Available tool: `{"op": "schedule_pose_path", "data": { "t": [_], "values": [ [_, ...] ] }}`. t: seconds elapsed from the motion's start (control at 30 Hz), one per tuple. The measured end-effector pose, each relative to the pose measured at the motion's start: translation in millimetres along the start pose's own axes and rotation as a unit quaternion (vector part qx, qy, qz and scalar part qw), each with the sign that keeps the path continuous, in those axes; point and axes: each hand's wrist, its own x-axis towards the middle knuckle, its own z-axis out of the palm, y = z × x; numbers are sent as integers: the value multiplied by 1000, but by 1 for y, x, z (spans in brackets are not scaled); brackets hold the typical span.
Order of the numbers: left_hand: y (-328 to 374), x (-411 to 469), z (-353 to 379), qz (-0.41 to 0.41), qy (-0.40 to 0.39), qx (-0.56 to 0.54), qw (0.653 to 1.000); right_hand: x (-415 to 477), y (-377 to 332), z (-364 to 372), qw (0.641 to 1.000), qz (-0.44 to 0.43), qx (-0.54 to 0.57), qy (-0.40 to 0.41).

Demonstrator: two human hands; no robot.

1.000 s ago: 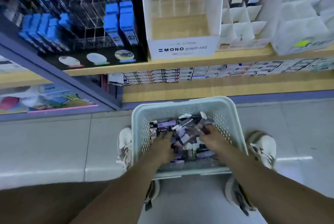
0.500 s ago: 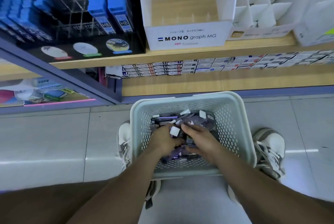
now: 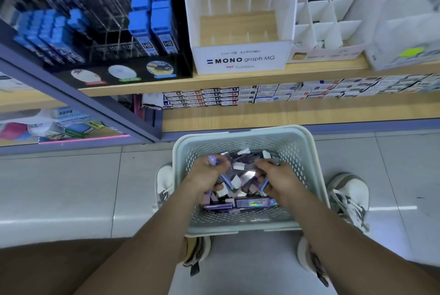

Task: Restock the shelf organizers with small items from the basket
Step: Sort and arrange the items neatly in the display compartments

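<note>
A pale green perforated basket (image 3: pixel 307 152) sits on the floor between my feet, holding several small purple and white packs (image 3: pixel 240 175). Both my hands are inside it. My left hand (image 3: pixel 207 173) is closed around a few purple packs, one sticking out above the knuckles. My right hand (image 3: pixel 277 179) is closed on a pack with a blue edge. Above, on the wooden shelf, stands a white MONO graph MG organizer (image 3: pixel 240 56) with clear dividers and bare slots.
A black rack with blue lead cases (image 3: pixel 152 23) stands left of the white organizer; white divider trays (image 3: pixel 326 23) stand right of it. Rows of small boxes (image 3: pixel 273 93) line the lower shelf. My shoes (image 3: pixel 347 197) flank the basket on the grey tile floor.
My hands have drawn apart inside the basket and each has closed on packs. The camera has tilted up slightly, showing more of the shelf.
</note>
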Motion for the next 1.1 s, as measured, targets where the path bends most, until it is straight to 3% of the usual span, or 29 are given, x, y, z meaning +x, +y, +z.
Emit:
{"op": "schedule_pose_path", "data": {
  "t": [0.1,0.2,0.33,0.47,0.6,0.73,0.97,1.1],
  "values": [
    [7,-7,1,22,32,-15,999,-16,-11,5,996,20,52,-71],
    [19,-17,2,14,57,-41,997,-30,-21,7,993,46,67,-86],
    [30,-29,7,39,81,-17,996,-53,-28,5,985,38,1,-171],
    [42,-45,13,105,54,-7,993,-70,-40,2,966,-7,-80,-245],
    [48,-55,18,103,17,-15,994,-80,-54,6,954,-21,-176,-243],
    [56,-65,15,65,-15,-121,990,-84,-56,7,965,-26,-171,-200],
    [73,-83,13,74,54,-230,969,-92,-51,3,974,-13,-97,-203],
    [77,-94,23,92,122,-170,973,-99,-49,8,968,-36,-43,-245]
  ]
}}
